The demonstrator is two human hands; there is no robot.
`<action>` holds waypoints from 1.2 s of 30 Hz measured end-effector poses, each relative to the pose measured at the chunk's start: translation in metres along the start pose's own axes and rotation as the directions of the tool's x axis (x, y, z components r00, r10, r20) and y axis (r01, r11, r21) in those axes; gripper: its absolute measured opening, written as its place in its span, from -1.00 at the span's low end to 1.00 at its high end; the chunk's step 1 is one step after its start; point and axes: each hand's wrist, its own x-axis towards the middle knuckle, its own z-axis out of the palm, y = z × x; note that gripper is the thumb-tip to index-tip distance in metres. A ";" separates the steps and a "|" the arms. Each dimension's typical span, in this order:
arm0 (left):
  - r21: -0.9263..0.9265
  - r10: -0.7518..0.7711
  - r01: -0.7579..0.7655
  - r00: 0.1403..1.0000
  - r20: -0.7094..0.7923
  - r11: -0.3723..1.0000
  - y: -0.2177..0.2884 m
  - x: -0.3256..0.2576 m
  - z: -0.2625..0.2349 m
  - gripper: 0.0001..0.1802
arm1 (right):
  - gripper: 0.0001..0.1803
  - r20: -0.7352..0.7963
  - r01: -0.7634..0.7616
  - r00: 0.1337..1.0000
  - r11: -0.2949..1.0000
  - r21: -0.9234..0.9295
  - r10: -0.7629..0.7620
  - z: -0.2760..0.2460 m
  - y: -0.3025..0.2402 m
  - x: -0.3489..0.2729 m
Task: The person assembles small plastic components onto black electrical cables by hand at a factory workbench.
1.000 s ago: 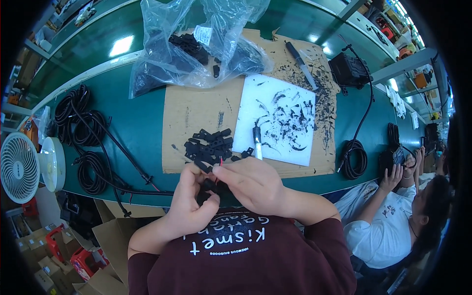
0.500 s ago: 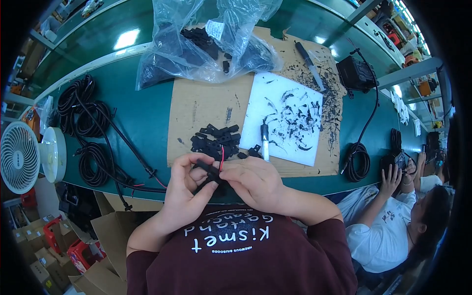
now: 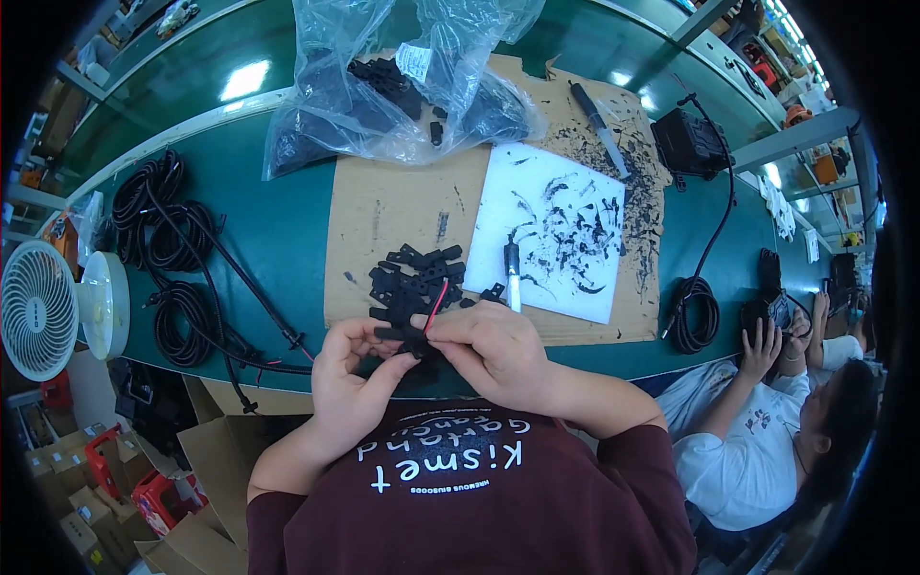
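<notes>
Right now both hands pinch one small black plastic connector (image 3: 401,335), left hand (image 3: 350,369) and right hand (image 3: 494,350) meeting. Its thin red wire (image 3: 436,305) rises away from the fingertips, toward the pile of black plastic parts (image 3: 414,278) just beyond.

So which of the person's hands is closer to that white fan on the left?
The left hand. It works at the table's near edge, on the side toward the white fan, while the right hand sits beyond it, farther from the fan. Both hands meet at a small black part.

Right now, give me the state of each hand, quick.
Left hand: closed on a small black plastic part, pinched at the fingertips.
Right hand: closed, pinching a thin red wire at that same part.
</notes>
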 end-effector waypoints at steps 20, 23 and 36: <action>-0.257 0.140 -0.089 0.972 0.188 0.962 0.014 -0.002 -0.012 -0.36 | -0.71 0.041 0.173 0.982 0.960 0.218 -0.186 -0.005 -0.001 0.020; -0.157 0.146 -0.103 0.944 0.295 0.982 0.012 0.000 -0.021 -0.48 | -0.69 0.067 0.195 0.974 0.955 0.225 -0.215 -0.006 0.000 0.021; -0.510 0.053 0.153 0.929 0.365 0.846 0.011 0.002 -0.012 -0.79 | -0.70 0.051 0.246 0.964 0.948 0.201 -0.261 -0.001 -0.002 0.018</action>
